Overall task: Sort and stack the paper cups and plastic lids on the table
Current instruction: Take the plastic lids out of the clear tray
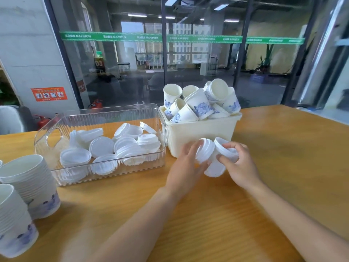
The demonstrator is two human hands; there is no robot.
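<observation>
The person's left hand [186,163] is cupping a lidded cup [211,161] lying tilted just in front of the cream bin [200,133]; the right hand [237,163] is pinching 1 plastic lid [225,148] at its rim. Peeling evenly around the rim should spare the paper; freed lids likely belong in the clear tray [56,129].

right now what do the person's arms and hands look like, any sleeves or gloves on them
Both forearms are bare up to the frame's edge, with no sleeves in view. The left hand and right hand wear no gloves, and no rings, watch or bracelet show on the fingers or wrists.
</observation>
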